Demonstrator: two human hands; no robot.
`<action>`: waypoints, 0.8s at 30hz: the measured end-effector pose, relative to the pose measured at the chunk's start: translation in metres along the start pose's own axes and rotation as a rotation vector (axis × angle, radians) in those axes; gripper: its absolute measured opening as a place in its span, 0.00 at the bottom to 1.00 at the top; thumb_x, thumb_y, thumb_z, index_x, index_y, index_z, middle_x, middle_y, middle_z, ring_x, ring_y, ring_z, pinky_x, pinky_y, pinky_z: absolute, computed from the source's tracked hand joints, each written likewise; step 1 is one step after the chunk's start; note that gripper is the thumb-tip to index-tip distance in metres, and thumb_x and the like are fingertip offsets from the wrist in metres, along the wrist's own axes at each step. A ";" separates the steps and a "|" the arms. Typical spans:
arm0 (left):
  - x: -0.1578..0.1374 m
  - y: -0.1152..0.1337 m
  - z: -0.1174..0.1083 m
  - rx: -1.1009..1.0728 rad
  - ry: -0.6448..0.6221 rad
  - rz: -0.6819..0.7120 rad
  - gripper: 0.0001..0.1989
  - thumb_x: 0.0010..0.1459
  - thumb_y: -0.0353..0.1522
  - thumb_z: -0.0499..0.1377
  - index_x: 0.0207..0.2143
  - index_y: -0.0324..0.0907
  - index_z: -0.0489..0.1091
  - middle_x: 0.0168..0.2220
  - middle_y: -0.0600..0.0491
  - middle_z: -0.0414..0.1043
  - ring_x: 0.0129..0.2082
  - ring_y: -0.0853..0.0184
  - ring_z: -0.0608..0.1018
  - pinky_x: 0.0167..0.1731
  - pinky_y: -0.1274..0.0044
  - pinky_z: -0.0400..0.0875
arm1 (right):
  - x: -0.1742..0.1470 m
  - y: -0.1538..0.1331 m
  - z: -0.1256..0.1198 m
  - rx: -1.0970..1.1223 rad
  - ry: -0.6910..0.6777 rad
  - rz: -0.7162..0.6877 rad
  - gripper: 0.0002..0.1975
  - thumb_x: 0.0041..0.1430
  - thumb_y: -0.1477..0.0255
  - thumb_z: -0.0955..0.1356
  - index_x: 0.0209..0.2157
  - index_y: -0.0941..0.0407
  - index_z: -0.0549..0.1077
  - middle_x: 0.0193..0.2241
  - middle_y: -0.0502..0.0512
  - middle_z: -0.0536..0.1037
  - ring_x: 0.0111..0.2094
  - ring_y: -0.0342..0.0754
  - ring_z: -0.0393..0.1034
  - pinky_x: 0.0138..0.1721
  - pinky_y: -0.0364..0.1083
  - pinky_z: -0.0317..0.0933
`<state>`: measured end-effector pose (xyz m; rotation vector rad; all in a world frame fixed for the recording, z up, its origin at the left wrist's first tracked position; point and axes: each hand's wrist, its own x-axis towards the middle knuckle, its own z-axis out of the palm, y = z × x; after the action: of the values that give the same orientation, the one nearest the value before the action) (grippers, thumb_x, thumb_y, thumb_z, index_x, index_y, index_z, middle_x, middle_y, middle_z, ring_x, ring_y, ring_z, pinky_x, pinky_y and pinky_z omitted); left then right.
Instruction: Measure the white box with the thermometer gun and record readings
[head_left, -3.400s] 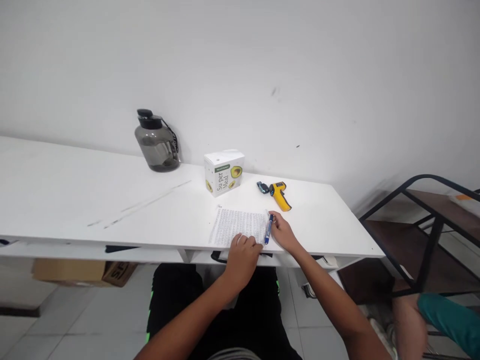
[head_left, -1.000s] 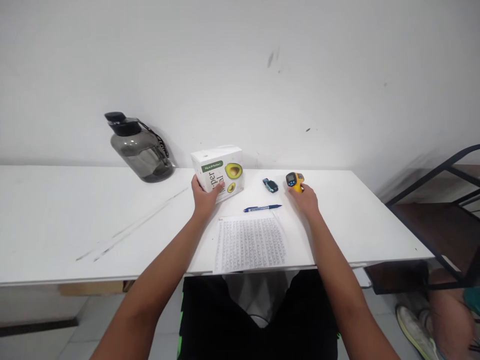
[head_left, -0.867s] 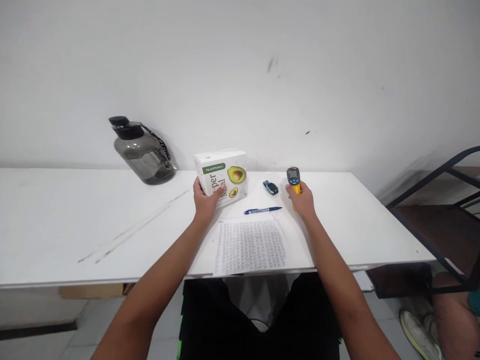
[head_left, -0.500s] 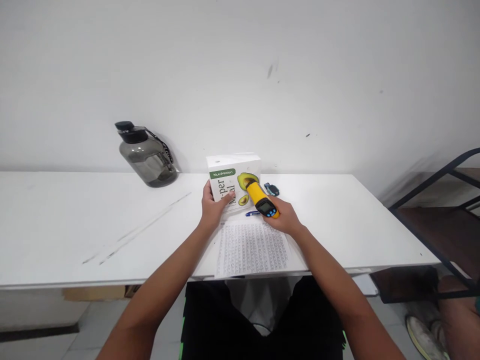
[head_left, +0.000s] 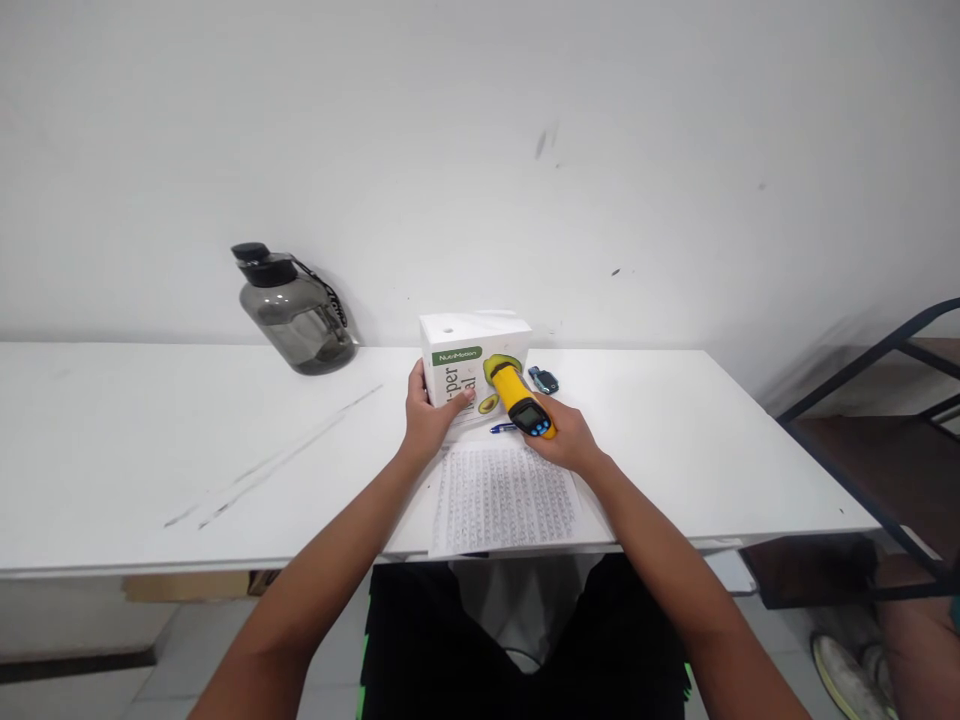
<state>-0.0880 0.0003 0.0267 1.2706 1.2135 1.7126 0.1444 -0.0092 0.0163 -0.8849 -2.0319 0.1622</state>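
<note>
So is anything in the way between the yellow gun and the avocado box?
Nothing visible: the infrared thermometer in the right hand points at the NutriMotion box that the left hand holds. I can't tell if they touch. The blue pen lies lower, not between them.

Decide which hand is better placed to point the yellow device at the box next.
Probably the right hand: it grips the yellow device, nose toward the white box, while the left hand holds the box's side.

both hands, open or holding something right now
Left hand: closed, holding the white box by its left side, thumb across the front.
Right hand: closed, holding the yellow handheld device, nose towards the box.
</note>
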 end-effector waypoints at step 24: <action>-0.004 0.005 0.003 0.002 -0.024 0.025 0.40 0.41 0.36 0.72 0.56 0.48 0.59 0.50 0.48 0.71 0.49 0.56 0.76 0.46 0.64 0.76 | 0.000 -0.001 -0.002 0.032 -0.047 0.108 0.22 0.52 0.65 0.68 0.49 0.56 0.71 0.40 0.59 0.80 0.38 0.55 0.76 0.38 0.51 0.70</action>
<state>-0.0838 -0.0042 0.0299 1.3089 1.1897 1.7096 0.1454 -0.0102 0.0185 -0.9793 -2.0201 0.2768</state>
